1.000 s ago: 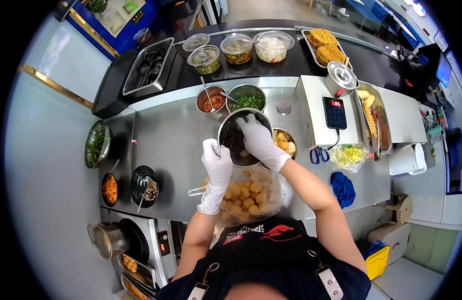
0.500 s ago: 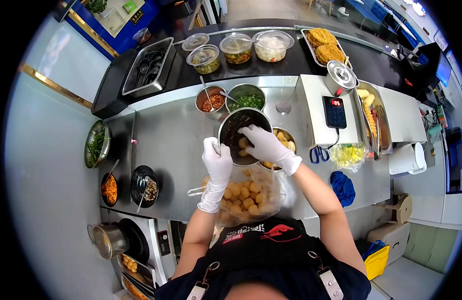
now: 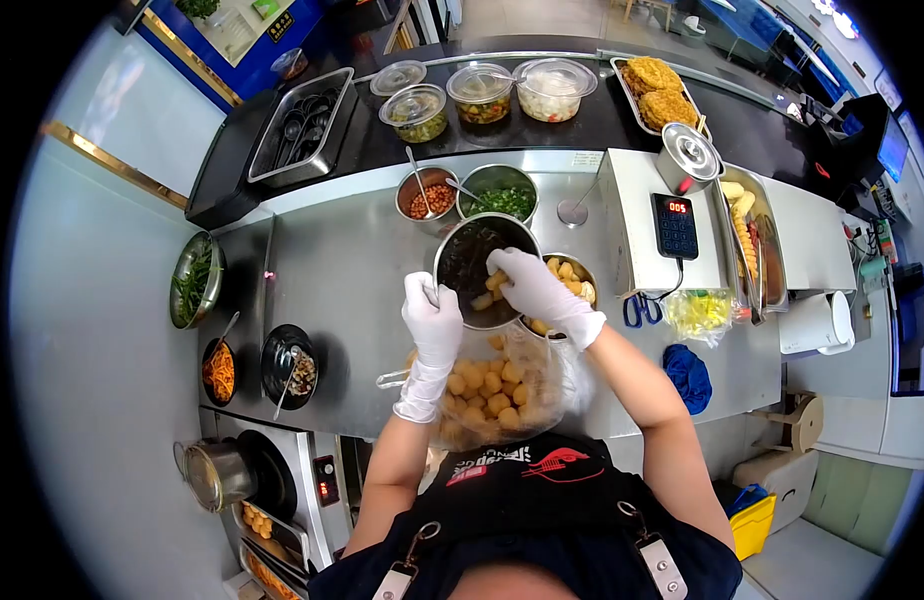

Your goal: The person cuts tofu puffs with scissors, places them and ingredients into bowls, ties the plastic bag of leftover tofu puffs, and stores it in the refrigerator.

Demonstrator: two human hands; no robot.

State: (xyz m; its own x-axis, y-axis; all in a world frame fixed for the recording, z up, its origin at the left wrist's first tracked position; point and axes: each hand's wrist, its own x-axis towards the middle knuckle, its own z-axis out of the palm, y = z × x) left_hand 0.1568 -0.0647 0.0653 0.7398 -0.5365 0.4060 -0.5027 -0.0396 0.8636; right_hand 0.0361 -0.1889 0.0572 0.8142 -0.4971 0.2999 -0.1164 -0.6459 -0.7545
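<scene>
My left hand point(image 3: 432, 322), in a white glove, is closed on the near-left rim of a metal pot point(image 3: 520, 236) that is tilted toward me. Dark contents point(image 3: 470, 262) lie inside it. Gloved too, my right hand point(image 3: 544, 292) reaches over the pot's right side, fingers closed on small round yellow-brown balls point(image 3: 495, 284) at its mouth. Partly covered by that hand, a metal bowl point(image 3: 594, 290) of similar balls stands just to the right. Below both hands lies a clear plastic bag point(image 3: 547, 385) with several more balls.
Behind the pot stand bowls of nuts point(image 3: 428, 201) and chopped greens point(image 3: 502, 203). Black bowls point(image 3: 270, 372) sit at left. Scissors point(image 3: 642, 310), a blue cloth point(image 3: 687, 380) and a white box with a keypad point(image 3: 674, 226) are at right. Lidded tubs point(image 3: 550, 92) line the back shelf.
My right hand's fingers have drawn back toward the pot's right side, with balls now showing at the fingertips. My left hand keeps its hold on the rim. The view has shifted slightly.
</scene>
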